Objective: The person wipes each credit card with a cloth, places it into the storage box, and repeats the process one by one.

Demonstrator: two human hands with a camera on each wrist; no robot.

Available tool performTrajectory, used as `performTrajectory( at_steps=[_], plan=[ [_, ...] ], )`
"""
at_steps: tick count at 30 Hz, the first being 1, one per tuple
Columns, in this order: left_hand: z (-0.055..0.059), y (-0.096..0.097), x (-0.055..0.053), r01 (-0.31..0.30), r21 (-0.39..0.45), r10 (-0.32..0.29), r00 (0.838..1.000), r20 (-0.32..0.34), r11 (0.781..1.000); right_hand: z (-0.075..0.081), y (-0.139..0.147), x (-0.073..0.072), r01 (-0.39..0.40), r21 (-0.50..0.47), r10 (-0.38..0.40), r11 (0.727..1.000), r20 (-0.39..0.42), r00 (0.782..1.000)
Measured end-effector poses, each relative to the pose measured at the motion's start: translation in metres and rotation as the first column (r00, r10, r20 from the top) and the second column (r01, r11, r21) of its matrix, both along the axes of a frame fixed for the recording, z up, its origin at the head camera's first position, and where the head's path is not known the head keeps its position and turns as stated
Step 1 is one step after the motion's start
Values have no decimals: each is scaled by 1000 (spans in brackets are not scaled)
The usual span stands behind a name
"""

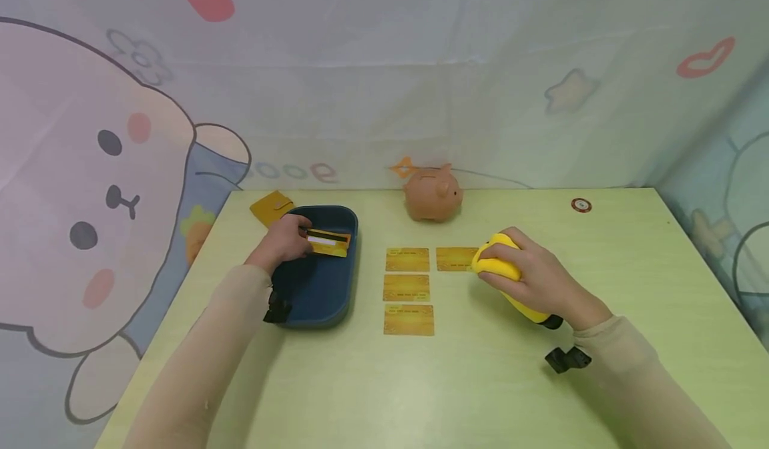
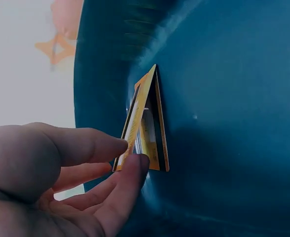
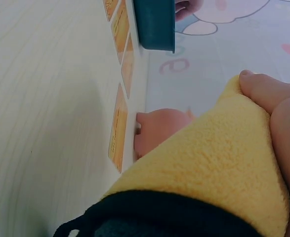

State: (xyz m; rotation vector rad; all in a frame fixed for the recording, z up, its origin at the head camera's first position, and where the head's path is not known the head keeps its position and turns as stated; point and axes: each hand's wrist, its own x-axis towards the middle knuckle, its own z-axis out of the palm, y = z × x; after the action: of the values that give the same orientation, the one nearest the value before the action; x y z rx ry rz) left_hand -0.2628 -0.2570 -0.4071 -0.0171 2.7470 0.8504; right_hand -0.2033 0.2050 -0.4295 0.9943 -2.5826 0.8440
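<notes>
Inside the round-cornered bin [image 1: 324, 295], thin cards [image 1: 335, 251]; rightward, fuzzy yellow plush [image 3: 199, 158]

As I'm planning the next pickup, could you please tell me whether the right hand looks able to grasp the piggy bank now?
Probably not yet: the right hand grips a yellow plush object, though nothing seems to stand between hand and piggy bank.

Left arm [image 1: 207, 345] reaches forward and inward, left hand [image 1: 287, 239] in a thumb-and-finger pinch. Right arm [image 1: 645, 375] angles forward and inward too, right hand [image 1: 535, 272] curled in a grip. Sleeves [image 1: 240, 292] stop near the wrists. Hands bare, well apart.
</notes>
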Motion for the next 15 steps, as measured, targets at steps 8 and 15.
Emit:
performTrajectory(
  at_steps=[8, 15],
  plan=[
    [1, 2, -3, -24, 28, 23, 999, 30, 999, -2, 2, 1, -3, 2, 3, 1000, -8, 1000],
    [4, 1, -3, -28, 50, 25, 998, 59, 998, -1, 3, 1, -16, -14, 16, 1000, -9, 1000]
  ],
)
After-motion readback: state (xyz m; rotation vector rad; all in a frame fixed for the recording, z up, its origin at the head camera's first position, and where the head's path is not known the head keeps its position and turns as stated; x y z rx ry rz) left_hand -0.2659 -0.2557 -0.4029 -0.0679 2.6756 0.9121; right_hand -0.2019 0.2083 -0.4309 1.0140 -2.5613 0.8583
